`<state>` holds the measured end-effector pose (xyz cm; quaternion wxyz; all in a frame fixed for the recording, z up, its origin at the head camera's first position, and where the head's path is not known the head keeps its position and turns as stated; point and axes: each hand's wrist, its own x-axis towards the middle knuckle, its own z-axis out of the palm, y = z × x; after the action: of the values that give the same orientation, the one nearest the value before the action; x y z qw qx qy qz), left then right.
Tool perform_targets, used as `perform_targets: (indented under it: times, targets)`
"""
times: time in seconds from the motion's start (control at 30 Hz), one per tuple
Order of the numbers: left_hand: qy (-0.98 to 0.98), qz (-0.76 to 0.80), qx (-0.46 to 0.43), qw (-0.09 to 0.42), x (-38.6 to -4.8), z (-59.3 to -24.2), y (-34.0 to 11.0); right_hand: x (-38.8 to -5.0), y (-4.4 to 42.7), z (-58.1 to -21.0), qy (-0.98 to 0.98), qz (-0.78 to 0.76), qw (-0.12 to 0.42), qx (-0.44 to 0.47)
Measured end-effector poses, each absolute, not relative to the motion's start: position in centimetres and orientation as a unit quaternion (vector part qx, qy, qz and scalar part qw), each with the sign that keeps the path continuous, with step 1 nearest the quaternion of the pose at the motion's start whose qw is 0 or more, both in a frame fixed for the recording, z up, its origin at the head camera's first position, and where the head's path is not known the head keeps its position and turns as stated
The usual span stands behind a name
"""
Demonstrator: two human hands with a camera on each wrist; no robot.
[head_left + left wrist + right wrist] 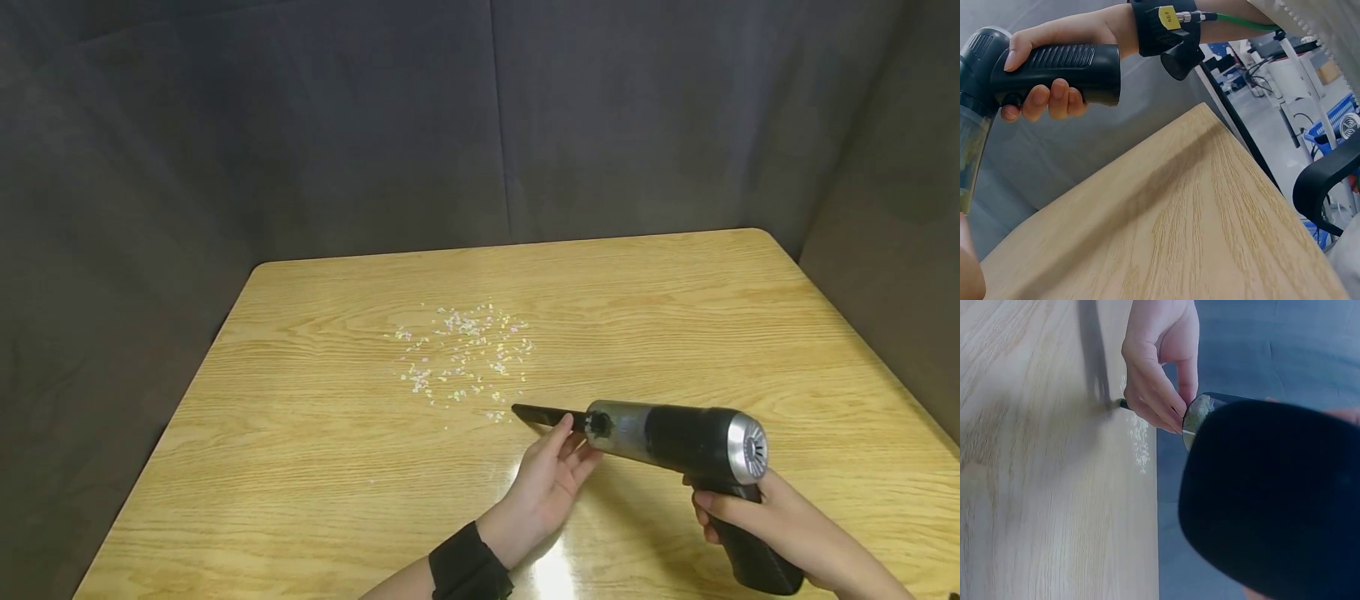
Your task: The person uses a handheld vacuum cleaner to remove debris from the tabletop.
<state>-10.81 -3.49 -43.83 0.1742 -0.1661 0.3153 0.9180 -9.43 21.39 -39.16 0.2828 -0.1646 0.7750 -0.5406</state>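
- Handheld vacuum (690, 437): situated at four o'clock from the scatter, body raised over the desk (300, 467), nozzle (543, 415) directed between nine and ten o'clock.
- Right grip (780, 517): I have it closed around the handle (742, 542), thumb wrapped over.
- Left grip (543, 487): my thumb and fingers curl about the nozzle near its base; how firmly, I cannot tell.
- Pale flecks (467, 323): strewn loosely near mid-desk, the nozzle tip just beside their five o'clock margin; whether the tip touches the desk is unclear.
- Clear chamber (626, 429): pale matter (1200, 411) shows inside; I cannot tell whether it is collected flecks.
- Progress, as I judge it: early. Vacuum held and nozzle in position; a broad scatter is left to take up.
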Motion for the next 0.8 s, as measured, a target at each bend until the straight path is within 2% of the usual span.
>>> perform_targets:
  times: [0.57,0.8]
  targets:
    - [0.323,0.918,-0.188,0.135,-10.1,-43.9,-5.0,-9.5,19.0,-39.2,0.763,-0.554,0.279,-0.18]
    - [0.335,0.913,-0.184,0.139,-10.6,-44.0,-4.6,-9.3,19.2,-39.1,0.778,-0.543,0.275,-0.158]
